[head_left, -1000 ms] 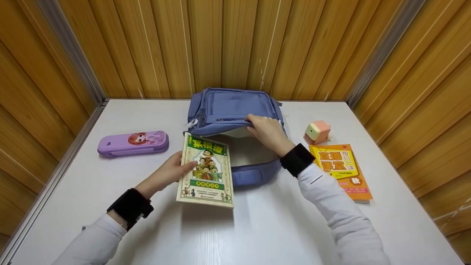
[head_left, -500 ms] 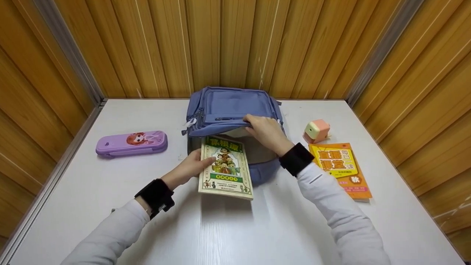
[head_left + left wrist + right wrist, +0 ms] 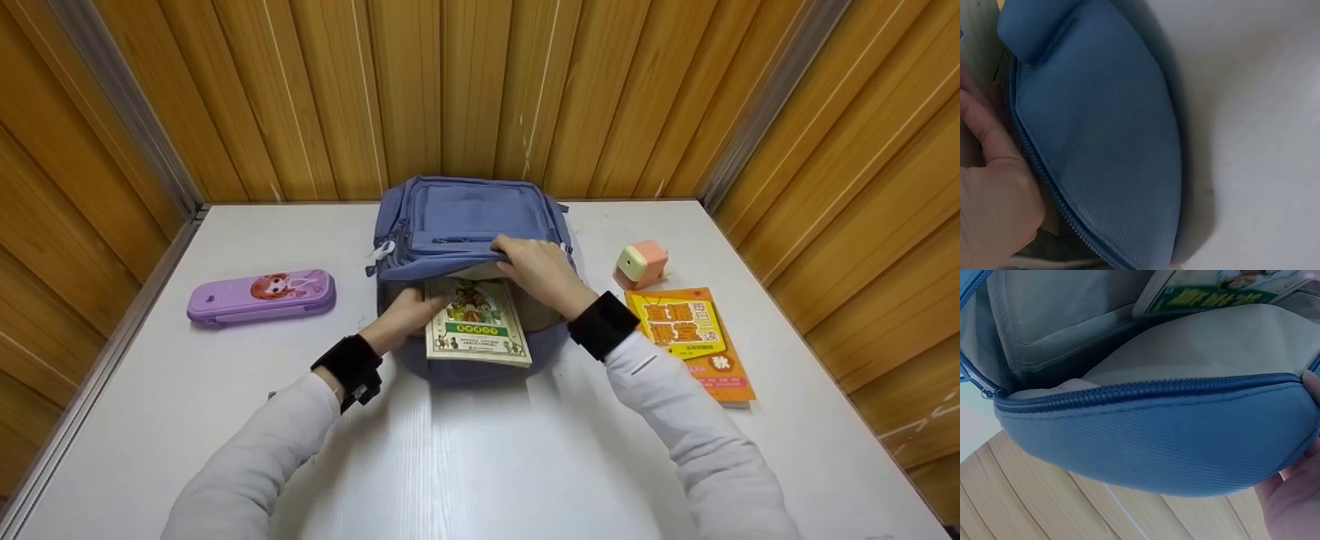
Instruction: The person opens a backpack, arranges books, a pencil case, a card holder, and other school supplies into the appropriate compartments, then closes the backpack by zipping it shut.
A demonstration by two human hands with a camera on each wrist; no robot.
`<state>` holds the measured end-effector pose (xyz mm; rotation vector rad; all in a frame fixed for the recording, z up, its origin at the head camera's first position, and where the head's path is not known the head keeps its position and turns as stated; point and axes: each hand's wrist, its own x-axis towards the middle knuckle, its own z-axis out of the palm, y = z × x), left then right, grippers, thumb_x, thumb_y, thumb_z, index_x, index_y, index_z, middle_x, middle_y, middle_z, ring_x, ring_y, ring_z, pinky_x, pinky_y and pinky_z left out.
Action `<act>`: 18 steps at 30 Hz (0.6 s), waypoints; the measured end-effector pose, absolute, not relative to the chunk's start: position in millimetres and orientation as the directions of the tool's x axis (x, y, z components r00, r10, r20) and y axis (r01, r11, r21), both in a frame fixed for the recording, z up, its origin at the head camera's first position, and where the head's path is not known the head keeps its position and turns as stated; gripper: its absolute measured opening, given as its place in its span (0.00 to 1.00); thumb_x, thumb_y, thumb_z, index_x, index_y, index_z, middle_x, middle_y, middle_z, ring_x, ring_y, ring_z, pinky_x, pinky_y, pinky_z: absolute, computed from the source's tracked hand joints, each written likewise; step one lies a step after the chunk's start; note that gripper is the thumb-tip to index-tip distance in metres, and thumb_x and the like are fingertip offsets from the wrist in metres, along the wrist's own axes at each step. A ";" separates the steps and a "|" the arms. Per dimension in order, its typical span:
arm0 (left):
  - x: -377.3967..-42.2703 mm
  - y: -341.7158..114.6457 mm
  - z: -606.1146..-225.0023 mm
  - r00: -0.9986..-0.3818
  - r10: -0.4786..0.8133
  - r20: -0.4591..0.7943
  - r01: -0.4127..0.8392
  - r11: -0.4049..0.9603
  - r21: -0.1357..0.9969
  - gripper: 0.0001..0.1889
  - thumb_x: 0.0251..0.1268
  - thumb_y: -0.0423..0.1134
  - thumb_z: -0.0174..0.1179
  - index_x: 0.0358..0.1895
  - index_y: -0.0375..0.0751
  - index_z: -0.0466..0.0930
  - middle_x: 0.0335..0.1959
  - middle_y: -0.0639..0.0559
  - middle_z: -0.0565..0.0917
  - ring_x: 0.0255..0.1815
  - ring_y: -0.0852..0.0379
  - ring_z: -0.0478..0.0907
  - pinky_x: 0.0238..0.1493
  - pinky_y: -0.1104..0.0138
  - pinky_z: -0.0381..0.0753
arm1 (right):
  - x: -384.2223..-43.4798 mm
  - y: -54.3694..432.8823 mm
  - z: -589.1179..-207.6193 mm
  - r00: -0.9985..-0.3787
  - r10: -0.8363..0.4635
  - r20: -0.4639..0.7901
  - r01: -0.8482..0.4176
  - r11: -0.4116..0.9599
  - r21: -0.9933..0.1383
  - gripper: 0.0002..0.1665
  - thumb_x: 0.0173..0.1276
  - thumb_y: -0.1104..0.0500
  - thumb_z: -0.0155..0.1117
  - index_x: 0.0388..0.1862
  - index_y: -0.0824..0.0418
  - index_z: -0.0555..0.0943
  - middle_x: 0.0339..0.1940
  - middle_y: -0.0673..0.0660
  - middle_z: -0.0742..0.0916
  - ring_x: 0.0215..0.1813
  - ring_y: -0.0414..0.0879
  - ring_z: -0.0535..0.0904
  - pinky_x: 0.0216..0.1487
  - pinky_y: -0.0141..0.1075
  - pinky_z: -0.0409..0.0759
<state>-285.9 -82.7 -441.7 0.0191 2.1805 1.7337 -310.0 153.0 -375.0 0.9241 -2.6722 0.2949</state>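
Observation:
A blue backpack [image 3: 480, 214] lies on the table with its zipped mouth facing the person. My right hand [image 3: 541, 271] pinches the upper edge of that mouth and holds it raised; the right wrist view shows the grey lining [image 3: 1213, 349] behind the zip. My left hand [image 3: 409, 313] grips the left side of a green and cream book [image 3: 480, 330], thumb on its cover. The book's top part is inside the backpack, hidden under the flap, while its lower end sticks out. In the left wrist view the left hand [image 3: 996, 185] is inside the zipped edge.
A purple pencil case [image 3: 262, 298] lies at the left of the white table [image 3: 480, 465]. At the right are a pink and yellow pencil sharpener [image 3: 643, 264] and an orange book [image 3: 694, 345], partly behind the right forearm. Wood-patterned walls [image 3: 465, 90] enclose the back and sides.
My left hand has moved right and away from the person, sliding the green and cream book deeper into the backpack. The right hand keeps its grip on the backpack's edge.

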 end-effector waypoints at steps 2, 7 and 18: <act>-290.1 -80.3 -441.0 -0.935 0.194 -0.296 -0.245 0.249 0.937 0.18 0.75 0.46 0.58 0.53 0.32 0.78 0.30 0.53 0.86 0.26 0.63 0.83 0.36 0.70 0.85 | -309.3 152.9 -374.5 -0.743 -0.573 0.346 -0.635 0.767 -0.093 0.13 0.74 0.59 0.65 0.53 0.62 0.81 0.48 0.63 0.91 0.46 0.60 0.90 0.41 0.54 0.87; -301.4 -76.6 -440.1 -0.947 0.128 -0.294 -0.241 0.323 0.915 0.35 0.72 0.52 0.60 0.73 0.33 0.67 0.67 0.37 0.78 0.61 0.51 0.79 0.70 0.60 0.76 | -308.1 153.1 -373.3 -0.731 -0.587 0.349 -0.649 0.756 -0.087 0.12 0.74 0.59 0.64 0.53 0.62 0.80 0.47 0.63 0.91 0.46 0.60 0.90 0.42 0.53 0.87; -345.1 -80.6 -482.8 -0.859 0.398 -0.321 -0.287 0.144 0.947 0.27 0.79 0.49 0.49 0.67 0.30 0.71 0.54 0.45 0.87 0.45 0.61 0.87 0.60 0.69 0.83 | -304.1 152.7 -373.2 -0.720 -0.603 0.345 -0.663 0.744 -0.082 0.11 0.73 0.59 0.65 0.51 0.61 0.80 0.45 0.61 0.91 0.43 0.59 0.90 0.39 0.52 0.87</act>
